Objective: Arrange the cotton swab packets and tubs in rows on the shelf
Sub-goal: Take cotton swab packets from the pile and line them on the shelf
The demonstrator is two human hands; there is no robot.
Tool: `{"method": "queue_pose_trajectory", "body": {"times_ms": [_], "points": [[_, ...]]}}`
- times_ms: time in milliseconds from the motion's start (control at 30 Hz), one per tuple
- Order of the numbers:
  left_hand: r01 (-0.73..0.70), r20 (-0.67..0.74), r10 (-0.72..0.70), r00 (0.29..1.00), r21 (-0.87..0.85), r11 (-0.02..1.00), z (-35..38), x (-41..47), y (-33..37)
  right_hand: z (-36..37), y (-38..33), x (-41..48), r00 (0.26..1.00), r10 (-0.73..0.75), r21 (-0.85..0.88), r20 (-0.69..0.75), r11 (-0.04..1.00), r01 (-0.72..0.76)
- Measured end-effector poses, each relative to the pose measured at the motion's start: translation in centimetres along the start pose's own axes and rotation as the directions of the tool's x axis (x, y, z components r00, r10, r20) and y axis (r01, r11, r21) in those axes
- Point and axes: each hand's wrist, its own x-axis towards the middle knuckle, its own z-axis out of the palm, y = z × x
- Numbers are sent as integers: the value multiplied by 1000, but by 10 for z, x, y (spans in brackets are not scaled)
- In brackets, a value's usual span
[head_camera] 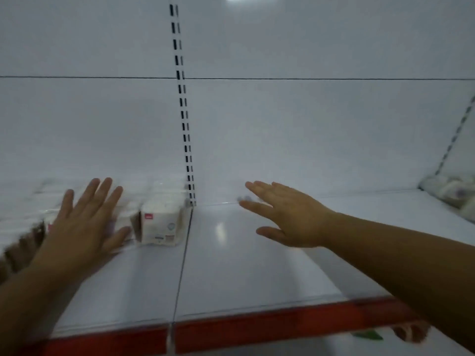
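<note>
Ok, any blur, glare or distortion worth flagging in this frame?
Head view: dim, cool light; motion blur smears the packets at far left and the right hand near its fingertips; the single packet beside the left hand is fairly sharp; a pale glare patch lies on the shelf; the slotted post and red edge look slanted, probably lens distortion.

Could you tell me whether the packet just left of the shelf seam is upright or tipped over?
Upright: the packet stands on its base on the shelf, front label facing out.
</note>
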Motion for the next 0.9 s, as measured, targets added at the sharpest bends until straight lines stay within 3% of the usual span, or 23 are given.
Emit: {"method": "queue_pose_trajectory", "body": {"times_ms": [100,200,267,333,500,667,900], "points": [[-60,17,60,998,-12,998,-22,21,49,-16,52,-82,980,136,-69,147,989,-127],[-158,-17,157,987,-100,982,-38,70,152,-36,89,-154,931,286,-87,227,958,-273],[-130,116,161,980,-237,963,-49,100,238,-49,104,-198,897,372,-66,240,928,-368],[-168,200,229,953,-282,945,-56,122,321,-61,113,-240,887,396,-75,238,918,-389],[-389,205,452,868,-285,876,-65,143,491,-97,154,-334,840,496,-147,218,868,-475],[-532,188,602,776,-318,785,-66,170,604,-114,195,-418,748,635,-144,195,772,-619],[-599,160,708,687,-427,678,-65,244,745,-113,273,-513,706,668,-290,234,742,-605]]}}
